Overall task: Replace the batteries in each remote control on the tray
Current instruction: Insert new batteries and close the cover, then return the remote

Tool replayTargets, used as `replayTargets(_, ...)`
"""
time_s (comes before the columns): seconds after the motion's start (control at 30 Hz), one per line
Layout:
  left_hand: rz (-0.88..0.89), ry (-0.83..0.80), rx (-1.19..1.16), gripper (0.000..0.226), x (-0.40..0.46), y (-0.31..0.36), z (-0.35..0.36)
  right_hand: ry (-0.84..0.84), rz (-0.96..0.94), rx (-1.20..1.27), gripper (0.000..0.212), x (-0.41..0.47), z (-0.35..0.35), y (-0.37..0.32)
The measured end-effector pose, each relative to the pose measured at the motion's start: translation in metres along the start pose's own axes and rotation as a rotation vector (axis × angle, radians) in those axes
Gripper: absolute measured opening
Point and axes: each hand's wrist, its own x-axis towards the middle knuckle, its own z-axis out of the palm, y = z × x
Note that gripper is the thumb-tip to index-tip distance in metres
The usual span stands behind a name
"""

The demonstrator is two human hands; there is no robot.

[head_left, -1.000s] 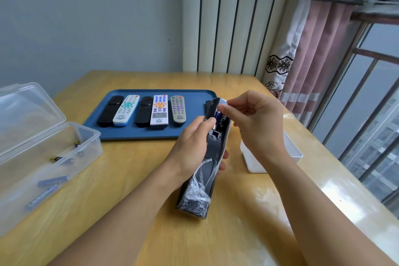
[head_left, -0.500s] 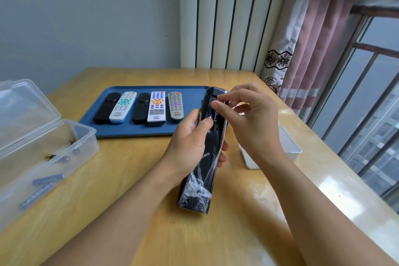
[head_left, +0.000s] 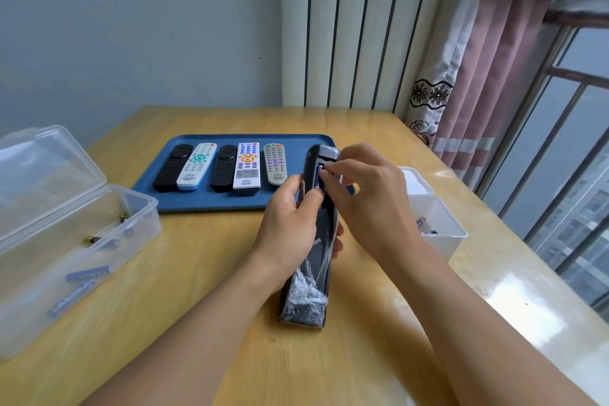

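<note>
My left hand (head_left: 291, 224) grips a long black remote (head_left: 313, 260) wrapped in clear plastic film, back side up, its near end resting on the table. Its battery compartment is uncovered at the far end. A purple battery (head_left: 318, 176) lies in the compartment. My right hand (head_left: 365, 194) pinches at the compartment beside that battery; what its fingertips hold is hidden. On the blue tray (head_left: 204, 201) behind lie several remotes face up, black (head_left: 173, 166), white with teal buttons (head_left: 197, 165), black (head_left: 224, 166), white with orange buttons (head_left: 247, 165) and beige (head_left: 275, 163).
A clear plastic box (head_left: 66, 241) with its lid up stands at the left, with purple batteries (head_left: 87, 273) inside. A white bin (head_left: 438, 231) at the right holds a few batteries. The wooden table (head_left: 197, 306) ends near a window and a curtain on the right.
My right hand has come down from above the remote's far end into the battery compartment. The purple battery now lies lower in the compartment. My left hand keeps its grip.
</note>
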Motion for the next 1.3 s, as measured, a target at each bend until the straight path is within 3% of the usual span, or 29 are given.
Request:
replayTargets(0.2, -0.014, 0.103, 0.1, 0.01, 0.009, 0.004, -0.018, -0.28, -0.039, -0.286, 0.032, -0.006, 0.007, -0.006)
replayTargets(0.3, -0.056, 0.133, 0.089, 0.01, 0.012, 0.011, -0.026, -0.307, 0.054, -0.148, 0.042, -0.006, 0.006, -0.008)
replayTargets(0.4, -0.115, 0.139, 0.107, 0.013, 0.007, 0.016, -0.044, -0.317, 0.166, 0.022, 0.04, -0.006, 0.001, -0.011)
replayTargets(0.57, -0.246, 0.111, 0.075, 0.015, -0.008, 0.01, -0.074, -0.882, 0.143, -0.146, 0.065, -0.009, -0.006, -0.007)
replayTargets(0.73, -0.241, 0.182, -0.018, 0.023, -0.005, 0.008, -0.072, -0.961, 0.11, -0.195, 0.02, -0.009, -0.005, -0.01)
replayTargets(0.8, -0.266, 0.199, -0.063, 0.033, -0.003, 0.008, -0.069, -0.946, 0.059, -0.286, 0.012, -0.01, -0.003, -0.011)
replayTargets(0.87, -0.288, 0.205, -0.06, 0.041, -0.003, 0.008, -0.067, -0.832, 0.015, -0.349, 0.016, -0.011, -0.001, -0.01)
replayTargets(0.93, -0.287, 0.19, -0.066, 0.049, -0.005, 0.01, -0.065, -0.613, 0.137, -0.162, 0.019, -0.009, -0.001, -0.011)
replayTargets(1.0, -0.28, 0.152, -0.094, 0.056, -0.007, 0.012, -0.061, -0.451, 0.428, 0.333, 0.017, -0.006, 0.0, -0.016)
replayTargets(1.1, -0.215, 0.09, -0.146, 0.054, -0.01, 0.013, -0.05, -0.449, 0.816, 0.918, 0.014, -0.006, 0.006, -0.027)
replayTargets(1.2, -0.085, 0.057, -0.109, 0.031, -0.013, 0.012, -0.039, -0.454, 0.945, 1.132, 0.014, -0.006, 0.011, -0.035)
replayTargets(1.3, -0.003, 0.007, -0.023, 0.025, -0.015, 0.012, -0.035, -0.395, 0.953, 1.136, 0.022, -0.006, 0.012, -0.038)
